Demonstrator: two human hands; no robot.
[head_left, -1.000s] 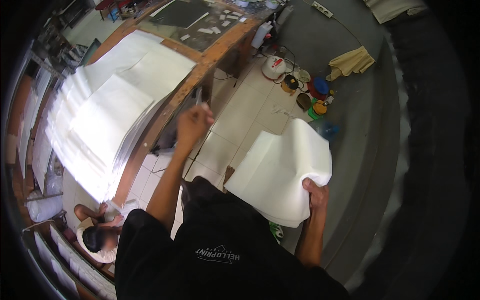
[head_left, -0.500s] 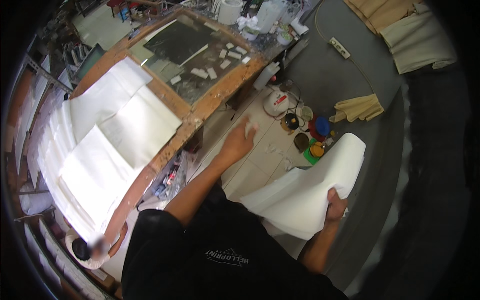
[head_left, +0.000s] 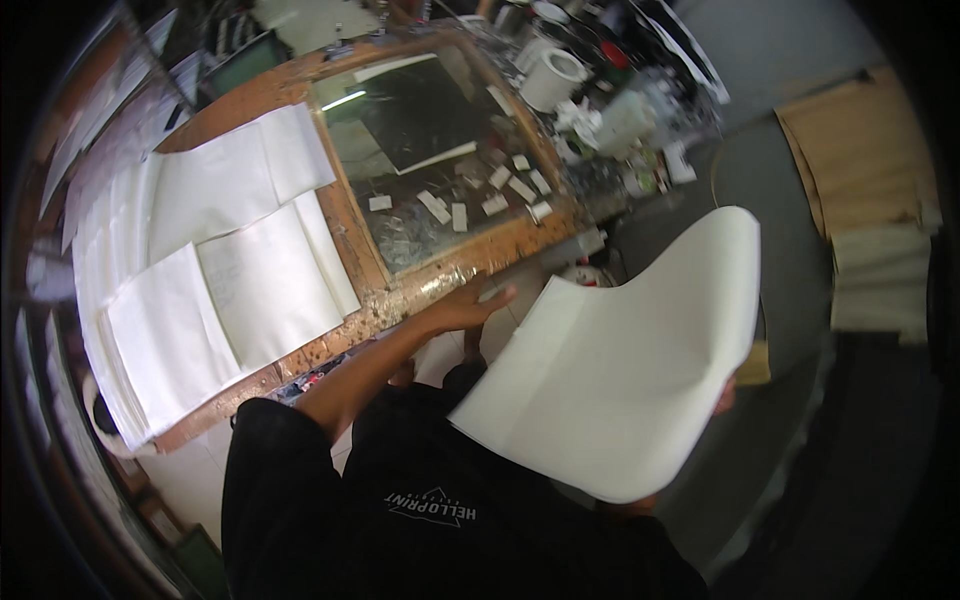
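A large white sheet (head_left: 625, 370), bent into a curve with a fold along its left part, hangs in front of my body. My right hand (head_left: 727, 394) grips its right edge; most of that hand is hidden behind the sheet. Whether it is paper or cloth I cannot tell. My left hand (head_left: 478, 304) is open and empty, fingers stretched toward the sheet's left edge but apart from it, beside the table's front edge. Overlapping white sheets (head_left: 270, 275) lie in rows on the left part of the wooden table (head_left: 370, 312).
A glass panel (head_left: 440, 215) with small white blocks is set in the table. Beyond its right end stand a white tub (head_left: 553, 80) and cluttered containers. Brown cloth (head_left: 855, 140) hangs over a grey surface at the right. Part of another person (head_left: 103, 418) shows at the table's lower left.
My view has shifted toward the table. The white sheet has come up higher and spreads wider, now covering most of my right hand. My left hand is nearer the table edge.
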